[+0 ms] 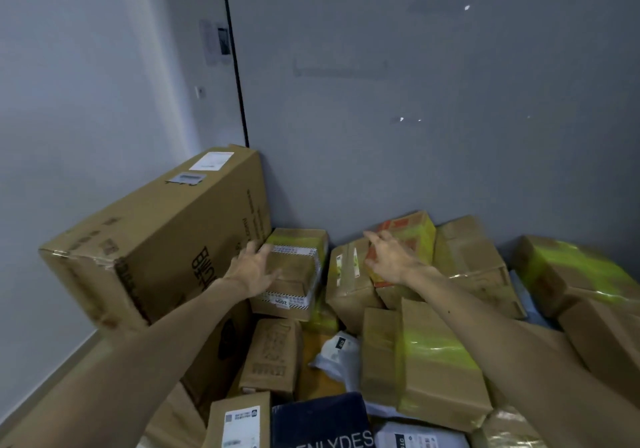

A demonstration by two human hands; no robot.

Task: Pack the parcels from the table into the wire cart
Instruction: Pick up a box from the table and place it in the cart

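Many brown parcels (440,361), some yellow-taped, heaped

Two bare arms reach out over a heap of cardboard parcels (474,257) piled against a grey wall (415,136). The left hand (254,267), fingers spread, is at the left edge of a small box (294,274) bound in black-and-white striped tape. The right hand (389,260), fingers also spread, hovers over a red-and-yellow carton (419,236) and the brown box (346,285) beside it. A long flat carton (166,236) leans at the left. Nearer the camera lie a box wrapped in yellow-green tape (440,371), a white mailer bag (337,350) and a dark bag (322,423) lettered "ENLYDES"
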